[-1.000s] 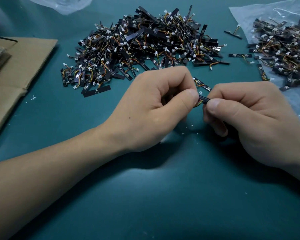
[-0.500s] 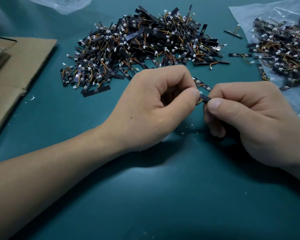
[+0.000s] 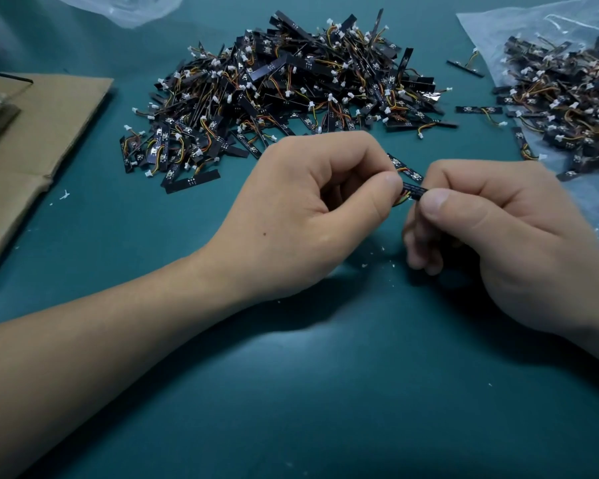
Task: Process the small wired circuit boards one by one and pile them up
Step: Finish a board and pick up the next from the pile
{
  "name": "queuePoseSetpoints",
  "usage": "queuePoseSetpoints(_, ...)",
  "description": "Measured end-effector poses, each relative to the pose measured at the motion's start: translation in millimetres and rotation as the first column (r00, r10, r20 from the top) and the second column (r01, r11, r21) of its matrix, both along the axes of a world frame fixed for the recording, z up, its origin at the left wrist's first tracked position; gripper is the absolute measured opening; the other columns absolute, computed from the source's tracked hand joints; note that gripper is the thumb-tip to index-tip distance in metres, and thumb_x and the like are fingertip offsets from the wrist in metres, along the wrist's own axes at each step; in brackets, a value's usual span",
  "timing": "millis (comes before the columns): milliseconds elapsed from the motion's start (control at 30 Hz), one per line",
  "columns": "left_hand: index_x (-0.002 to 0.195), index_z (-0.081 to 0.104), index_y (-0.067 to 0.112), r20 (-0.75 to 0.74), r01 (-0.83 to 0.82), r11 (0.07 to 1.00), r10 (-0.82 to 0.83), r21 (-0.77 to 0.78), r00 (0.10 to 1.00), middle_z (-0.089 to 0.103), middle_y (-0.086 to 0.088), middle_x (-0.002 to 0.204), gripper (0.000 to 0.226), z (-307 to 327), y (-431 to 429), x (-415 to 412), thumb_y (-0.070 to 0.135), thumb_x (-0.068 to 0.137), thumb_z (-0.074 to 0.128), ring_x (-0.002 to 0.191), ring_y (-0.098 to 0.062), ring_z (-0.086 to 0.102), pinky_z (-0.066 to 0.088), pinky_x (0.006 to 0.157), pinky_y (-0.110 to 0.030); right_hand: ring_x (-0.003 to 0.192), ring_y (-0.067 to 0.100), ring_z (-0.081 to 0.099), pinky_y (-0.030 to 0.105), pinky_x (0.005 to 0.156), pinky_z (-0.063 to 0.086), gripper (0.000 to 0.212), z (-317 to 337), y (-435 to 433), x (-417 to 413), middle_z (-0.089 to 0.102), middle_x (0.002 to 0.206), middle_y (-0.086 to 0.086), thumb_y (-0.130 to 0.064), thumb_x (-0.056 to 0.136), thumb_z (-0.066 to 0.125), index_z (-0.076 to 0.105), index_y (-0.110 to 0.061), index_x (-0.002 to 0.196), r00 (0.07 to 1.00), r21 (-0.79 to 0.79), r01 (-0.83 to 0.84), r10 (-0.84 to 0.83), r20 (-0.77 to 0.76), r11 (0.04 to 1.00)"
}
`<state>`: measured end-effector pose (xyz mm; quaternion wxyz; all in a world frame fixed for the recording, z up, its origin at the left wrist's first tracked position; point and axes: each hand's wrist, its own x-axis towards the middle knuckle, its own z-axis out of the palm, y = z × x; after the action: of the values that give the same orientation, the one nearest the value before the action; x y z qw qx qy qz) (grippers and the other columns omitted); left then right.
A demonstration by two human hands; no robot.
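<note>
Pinching a wired circuit board at 1 o'clock, the left hand and right hand each clamp one end. Overtwisting could tear its wires; a slip could lose it in the 12 o'clock heap.

Matt teal mat, perhaps rubber; rough brown cardboard; glossy clear plastic bag.

board pile behind hands, cardboard left

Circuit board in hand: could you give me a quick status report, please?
Left hand and right hand both pinching one circuit board. Large pile beyond. Loose board just behind, not blocking.
</note>
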<state>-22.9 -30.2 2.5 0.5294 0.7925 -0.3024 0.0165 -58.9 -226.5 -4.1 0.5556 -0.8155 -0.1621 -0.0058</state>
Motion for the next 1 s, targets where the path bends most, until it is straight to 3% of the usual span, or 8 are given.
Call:
queuePoseSetpoints(367, 0.077, 0.064, 0.014, -0.028, 0.025, 1.0, -0.025, -0.009, 0.999, 0.058, -0.01, 0.059, 0.02, 0.9, -0.7, 0.2, 0.01, 0.097, 0.062, 0.054, -0.025, 0.051, 0.04, 0.05, -0.031, 0.053, 0.023, 0.059, 0.029, 0.054, 0.045, 0.03, -0.2, -2.0, 0.7, 0.066, 0.063, 0.006, -0.03, 0.092, 0.05, 0.061, -0.013, 0.07, 1.0, -0.018, 0.001, -0.001, 0.025, 1.0)
queuePoseSetpoints(500, 0.075, 0.064, 0.006, -0.02, 0.06, 0.998, -0.059, 0.026, 0.998, 0.058, -0.007, 0.058, 0.02, -0.4, 0.6, -0.2, 0.007, 0.095, 0.063, 0.053, -0.02, 0.05, 0.039, 0.051, -0.025, 0.053, 0.02, 0.057, 0.026, 0.055, 0.045, 0.029, -0.2, -1.9, 0.3, 0.065, 0.06, 0.005, -0.031, 0.088, 0.048, 0.055, -0.013, 0.066, 1.0, -0.022, -0.03, 0.029, -0.007, 0.999)
queuePoseSetpoints(633, 0.074, 0.062, 0.003, -0.065, 0.09, 0.996, -0.091, -0.017, 0.994, 0.055, -0.012, 0.058, 0.02, 0.2, 2.6, 0.5, 0.007, 0.093, 0.06, 0.053, -0.025, 0.049, 0.037, 0.05, -0.028, 0.055, 0.019, 0.059, 0.023, 0.056, 0.045, 0.028, 0.9, -0.9, -0.4, 0.067, 0.065, 0.004, -0.032, 0.09, 0.048, 0.059, -0.017, 0.068, 0.999, -0.017, -0.049, 0.049, -0.002, 0.999)
queuePoseSetpoints(767, 0.072, 0.06, 0.001, -0.083, 0.124, 0.992, -0.122, 0.009, 0.989, 0.054, -0.008, 0.058, 0.02, 1.6, 3.0, 0.0, 0.004, 0.092, 0.059, 0.05, -0.006, 0.042, 0.033, 0.051, -0.016, 0.055, 0.018, 0.058, 0.024, 0.057, 0.045, 0.029, 0.6, -2.5, -1.0, 0.064, 0.061, 0.004, -0.028, 0.09, 0.049, 0.058, -0.014, 0.066, 0.998, -0.036, -0.069, 0.069, 0.01, 0.997)
queuePoseSetpoints(900, 0.073, 0.062, -0.002, -0.067, 0.151, 0.989, -0.15, 0.0, 0.986, 0.058, -0.007, 0.057, 0.018, 1.9, 4.2, -0.5, 0.003, 0.091, 0.061, 0.052, -0.02, 0.052, 0.04, 0.05, -0.029, 0.054, 0.017, 0.049, 0.023, 0.055, 0.038, 0.031, 1.0, -4.5, -1.3, 0.055, 0.056, 0.0, -0.028, 0.089, 0.048, 0.054, -0.015, 0.061, 0.996, -0.091, -0.08, 0.084, 0.04, 0.993)
queuePoseSetpoints(1000, 0.072, 0.059, -0.001, -0.054, 0.144, 0.99, -0.144, 0.001, 0.988, 0.056, -0.006, 0.056, 0.019, 1.8, 3.7, -0.8, 0.001, 0.09, 0.06, 0.051, -0.015, 0.048, 0.037, 0.05, -0.024, 0.055, 0.021, 0.049, 0.027, 0.056, 0.038, 0.032, 1.0, -3.6, -1.5, 0.054, 0.057, -0.001, -0.028, 0.091, 0.049, 0.055, -0.014, 0.063, 0.994, -0.072, -0.094, 0.098, 0.045, 0.993)
